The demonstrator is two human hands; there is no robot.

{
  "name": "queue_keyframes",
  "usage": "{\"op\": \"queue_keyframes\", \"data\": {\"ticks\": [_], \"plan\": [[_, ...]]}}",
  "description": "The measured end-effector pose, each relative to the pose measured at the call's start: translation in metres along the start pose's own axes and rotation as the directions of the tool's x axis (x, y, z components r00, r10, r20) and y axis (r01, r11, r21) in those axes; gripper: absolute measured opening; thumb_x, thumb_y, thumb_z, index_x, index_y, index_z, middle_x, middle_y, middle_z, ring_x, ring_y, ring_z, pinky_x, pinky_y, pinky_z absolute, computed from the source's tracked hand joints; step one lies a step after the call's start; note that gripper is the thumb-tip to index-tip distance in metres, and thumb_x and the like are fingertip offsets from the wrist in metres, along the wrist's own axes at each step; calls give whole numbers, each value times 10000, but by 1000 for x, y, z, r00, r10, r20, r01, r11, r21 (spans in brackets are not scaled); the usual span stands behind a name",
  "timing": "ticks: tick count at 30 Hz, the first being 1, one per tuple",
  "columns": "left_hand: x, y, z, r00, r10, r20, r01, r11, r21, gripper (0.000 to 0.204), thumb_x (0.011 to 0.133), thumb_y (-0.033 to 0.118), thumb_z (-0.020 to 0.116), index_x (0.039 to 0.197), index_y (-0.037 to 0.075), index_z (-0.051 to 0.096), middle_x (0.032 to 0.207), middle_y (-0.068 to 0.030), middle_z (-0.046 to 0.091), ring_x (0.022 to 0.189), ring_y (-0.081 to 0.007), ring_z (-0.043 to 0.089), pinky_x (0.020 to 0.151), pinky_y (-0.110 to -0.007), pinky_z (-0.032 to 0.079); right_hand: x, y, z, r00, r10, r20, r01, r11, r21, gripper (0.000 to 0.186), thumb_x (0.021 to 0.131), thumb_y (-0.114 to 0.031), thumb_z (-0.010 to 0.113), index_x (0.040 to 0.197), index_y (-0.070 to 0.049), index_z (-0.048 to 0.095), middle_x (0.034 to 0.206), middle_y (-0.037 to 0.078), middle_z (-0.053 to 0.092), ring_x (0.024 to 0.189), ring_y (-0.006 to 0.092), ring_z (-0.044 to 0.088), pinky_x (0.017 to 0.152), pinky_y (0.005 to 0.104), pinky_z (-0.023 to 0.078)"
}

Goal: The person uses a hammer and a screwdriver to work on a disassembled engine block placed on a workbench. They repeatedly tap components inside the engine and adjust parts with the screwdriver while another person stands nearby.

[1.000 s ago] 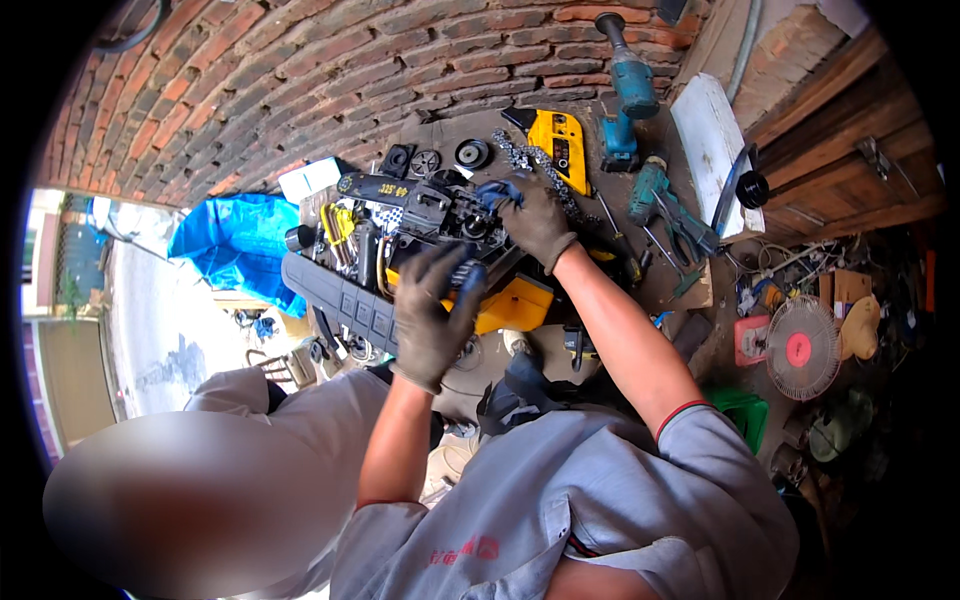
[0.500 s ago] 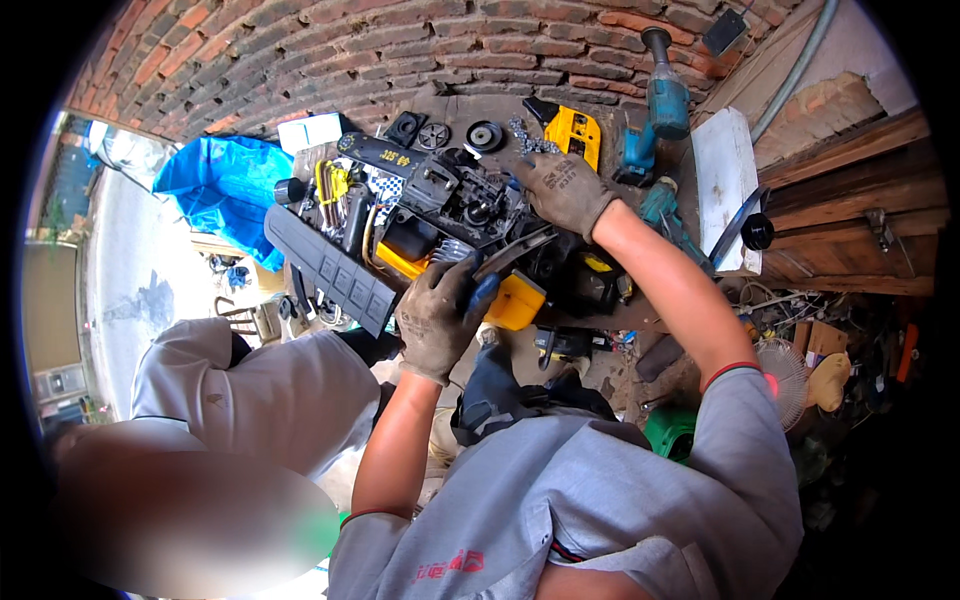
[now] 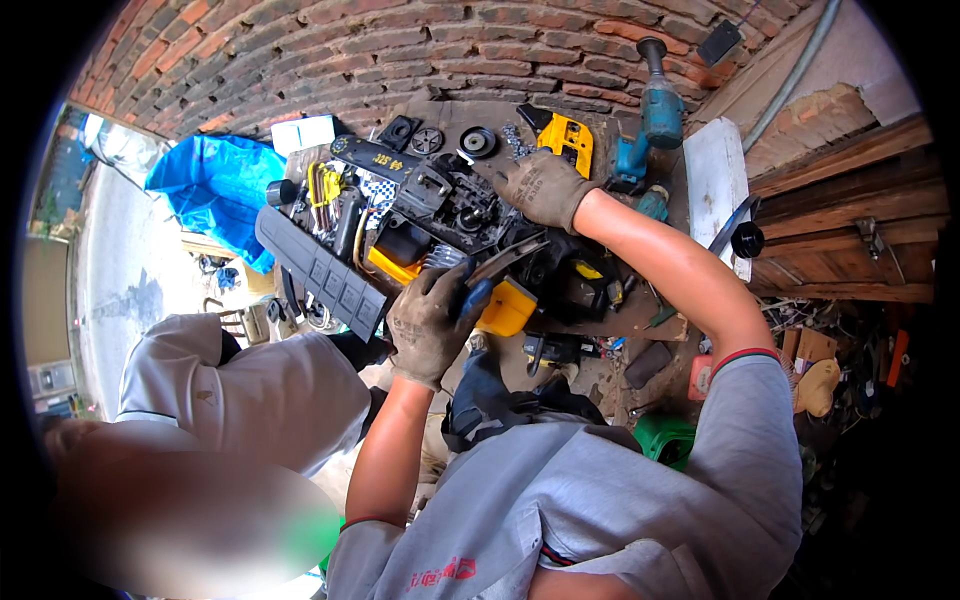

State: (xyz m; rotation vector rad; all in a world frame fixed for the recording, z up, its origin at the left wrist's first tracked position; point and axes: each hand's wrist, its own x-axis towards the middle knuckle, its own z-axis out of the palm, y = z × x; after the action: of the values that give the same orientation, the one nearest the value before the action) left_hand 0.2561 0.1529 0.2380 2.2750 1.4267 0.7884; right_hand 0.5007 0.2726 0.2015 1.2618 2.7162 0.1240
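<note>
A partly opened chainsaw (image 3: 436, 196) lies on the workbench, its dark guide bar (image 3: 372, 156) pointing to the far left. My left hand (image 3: 432, 325), in a dirty grey-brown glove, is closed around the near end of a curved dark bar (image 3: 512, 258) that looks like the saw's handle. Just right of that hand sits a yellow plastic part (image 3: 508, 308). My right hand (image 3: 545, 188), gloved too, reaches over the saw's far right side with bent fingers against its body. What the fingertips pinch, if anything, is too small to tell. A loose saw chain (image 3: 516, 140) lies beyond it.
Around the saw lie a yellow cover (image 3: 569, 142), a round black part (image 3: 478, 142) and a long black guard (image 3: 320, 272). A teal power tool (image 3: 660, 115) stands at the far right before the brick wall (image 3: 400, 50). Another person (image 3: 250, 390) is close on my left.
My right hand has shifted left, from beside the saw chain onto the saw's body. The left hand keeps its grip on the bar. The whole view has slid slightly.
</note>
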Motion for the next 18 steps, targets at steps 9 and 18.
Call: {"op": "queue_keyframes", "data": {"ticks": [9, 18], "plan": [[-1, 0, 2, 1000, -3, -13, 3, 1000, -21, 354, 784, 224, 827, 1091, 72, 736, 963, -134, 700, 856, -329, 695, 749, -406, 555, 8, 10, 22, 937, -155, -312, 127, 986, -110, 136, 818, -159, 605, 832, -85, 718, 868, 86, 717, 854, 267, 711, 739, 400, 557], [-1, 0, 1, 1000, -7, -20, 7, 1000, -19, 357, 783, 227, 829, 1087, 67, 733, 965, -130, 702, 856, -332, 698, 742, -402, 557, 21, 11, 31, 934, -258, -246, 227, 963, -148, 125, 773, -133, 637, 748, -79, 747, 774, 116, 722, 697, 281, 724, 572, 392, 546]]}}
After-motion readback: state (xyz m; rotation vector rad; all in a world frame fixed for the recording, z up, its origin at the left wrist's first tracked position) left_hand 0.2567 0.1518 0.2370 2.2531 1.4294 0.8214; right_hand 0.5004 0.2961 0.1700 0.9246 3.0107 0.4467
